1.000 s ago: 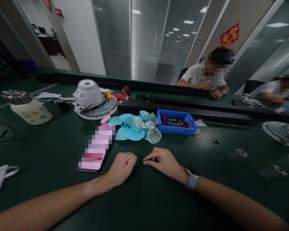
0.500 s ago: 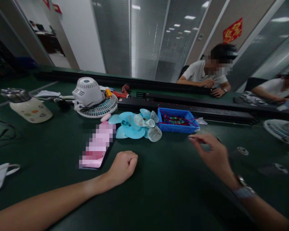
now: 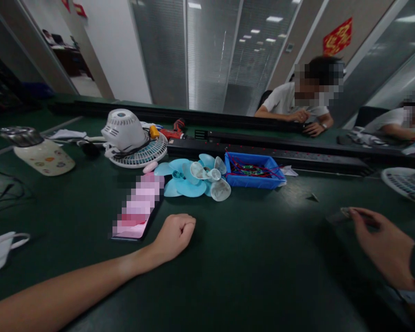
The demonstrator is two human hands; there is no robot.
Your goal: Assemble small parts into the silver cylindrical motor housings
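- Dark green tabletop (image 3: 249, 258): spreads under and all around the blue plastic bin (image 3: 252, 181).
- Long black rail (image 3: 290, 157): lies just behind the bin, reaching past it on both sides.
- Co-worker (image 3: 287, 102) in a white shirt: sits beyond the bin, behind it and to the right, both hands close together.
- White fan housing (image 3: 126, 133): rests on a round grille, left of the bin and slightly farther back.
- Blue and clear fan blades (image 3: 190, 184): heaped just beside the bin's left end.
- The bin itself: upright, filled with red wires and green circuit boards.
- Cream flask (image 3: 43, 157) with a metallic lid: well to the left of the bin.
- Red and black cordless drill (image 3: 174, 133): left of the bin and behind it.
- Left hand (image 3: 176, 237): nearer the viewer than the bin and to its left, curled into a fist; I cannot tell whether anything is inside.
- Right hand (image 3: 352, 213): well right of the bin and nearer the viewer, thumb and forefinger bent nearly together; I cannot tell whether they grip anything.
- Smartphone (image 3: 138, 212): lit screen up, left of the bin and nearer the viewer.
- Metal cylinder (image 3: 336, 216): right of the bin, nearer the viewer, its ringed end at the right fingertips.
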